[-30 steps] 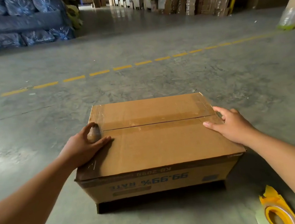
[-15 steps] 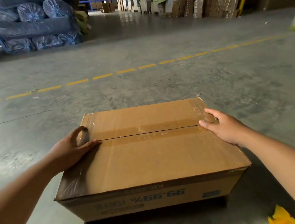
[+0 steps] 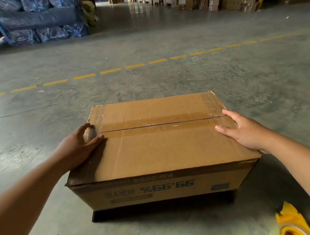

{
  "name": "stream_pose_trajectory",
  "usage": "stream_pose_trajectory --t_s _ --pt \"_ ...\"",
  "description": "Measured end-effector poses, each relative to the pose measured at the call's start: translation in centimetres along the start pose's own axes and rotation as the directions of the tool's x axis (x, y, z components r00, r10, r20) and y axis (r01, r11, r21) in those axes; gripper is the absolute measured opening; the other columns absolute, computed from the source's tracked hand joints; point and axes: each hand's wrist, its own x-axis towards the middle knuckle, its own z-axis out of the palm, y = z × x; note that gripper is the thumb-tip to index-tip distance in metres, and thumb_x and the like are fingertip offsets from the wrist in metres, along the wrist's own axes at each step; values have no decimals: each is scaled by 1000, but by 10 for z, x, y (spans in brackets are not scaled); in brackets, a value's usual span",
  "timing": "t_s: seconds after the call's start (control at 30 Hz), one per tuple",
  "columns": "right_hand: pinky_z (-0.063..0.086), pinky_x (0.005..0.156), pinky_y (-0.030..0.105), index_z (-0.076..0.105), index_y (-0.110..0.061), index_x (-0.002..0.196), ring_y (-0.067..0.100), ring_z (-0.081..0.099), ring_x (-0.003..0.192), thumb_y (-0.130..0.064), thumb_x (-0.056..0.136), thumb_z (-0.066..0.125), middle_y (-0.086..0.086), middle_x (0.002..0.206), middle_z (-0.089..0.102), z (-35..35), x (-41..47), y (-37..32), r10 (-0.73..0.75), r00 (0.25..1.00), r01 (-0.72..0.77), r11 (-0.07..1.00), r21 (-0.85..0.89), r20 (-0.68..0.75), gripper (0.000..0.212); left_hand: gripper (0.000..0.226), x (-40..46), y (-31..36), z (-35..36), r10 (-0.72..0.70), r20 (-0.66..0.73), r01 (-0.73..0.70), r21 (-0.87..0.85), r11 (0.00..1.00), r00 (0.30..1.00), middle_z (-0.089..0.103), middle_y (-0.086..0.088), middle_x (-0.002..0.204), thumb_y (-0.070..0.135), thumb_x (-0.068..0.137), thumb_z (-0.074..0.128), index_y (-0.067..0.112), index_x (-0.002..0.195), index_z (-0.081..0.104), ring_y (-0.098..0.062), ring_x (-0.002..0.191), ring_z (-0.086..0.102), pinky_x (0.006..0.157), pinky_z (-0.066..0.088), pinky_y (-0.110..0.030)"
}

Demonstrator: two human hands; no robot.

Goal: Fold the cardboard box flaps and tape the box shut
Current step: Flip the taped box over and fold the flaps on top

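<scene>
**Both hands flat on the closed box**

The cardboard box sits on the concrete floor right in front of me, its two top flaps folded down and meeting along a seam. My left hand rests on the box's left edge by the seam, fingers loosely spread, thumb lifted, gripping nothing. My right hand lies open and flat on the box's right edge, holding nothing. A yellow tape dispenser lies on the floor off the box's near right corner, well apart from it.
</scene>
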Motion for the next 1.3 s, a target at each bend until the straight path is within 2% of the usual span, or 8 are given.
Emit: stream_pose_trajectory --t_s 0.1,0.27,0.5,0.7,1.03,1.17,1.23,1.3 --pt "41 101 38 12 -43 155 22 35 142 -63 88 56 -6 161 26 3 -6 -1 -3 1000 3 1000 -15 12 83 74 -8 2 2 -17 45 16 26 1000 999 51 -18 145 67 88 50 38 153 28 -38 117 58 90 50 -40" --pt "38 111 45 12 -43 155 23 33 144 -67 86 55 -5 162 25 0 2 -4 -6 1000 6 999 -48 15 84 79 -7 6 1 -24 52 23 20 1000 998 47 -18 150 68 88 50 34 155 25 -40 125 53 98 47 -44" --pt "39 111 47 23 -40 153 23 38 141 -63 89 55 -4 159 33 -2 40 -12 -14 999 14 1000 0 -30 75 94 26 16 -3 -22 96 22 4 1000 995 44 -16 152 78 73 46 37 155 25 -39 130 50 105 44 -45" --pt "31 115 38 31 -35 153 21 36 143 -54 93 56 -2 158 35 -2 85 -19 -19 997 22 999 35 -72 67 77 74 17 1 -14 43 16 -42 999 999 46 -15 151 67 87 53 35 154 30 -38 132 47 105 40 -41" --pt "32 115 40 27 -45 151 19 35 143 -56 91 59 -7 159 31 -6 91 -9 7 1000 -5 994 113 -20 69 76 85 9 7 -3 12 4 -120 993 1000 45 -12 152 69 84 57 43 151 33 -35 134 47 104 41 -41" --pt "32 116 44 26 -49 150 18 34 143 -56 82 68 -4 161 30 -7 74 -6 -21 1000 24 975 223 -18 80 75 69 13 4 32 -52 -38 -128 991 998 53 -14 145 66 82 62 38 149 41 -35 128 52 96 42 -39" --pt "29 117 40 23 -48 151 15 27 146 -50 82 72 -2 161 27 -10 64 -8 -52 997 66 966 252 -62 85 78 56 17 -1 52 -91 -63 -121 991 994 55 -15 142 67 80 63 36 149 41 -36 126 54 94 43 -38" --pt "32 115 41 19 -49 151 8 27 142 -42 80 77 -1 161 26 -15 53 -12 -84 991 113 946 304 -108 91 75 42 20 -9 78 -164 -100 -129 987 983 56 -16 141 64 80 65 35 147 43 -36 123 56 89 43 -36"
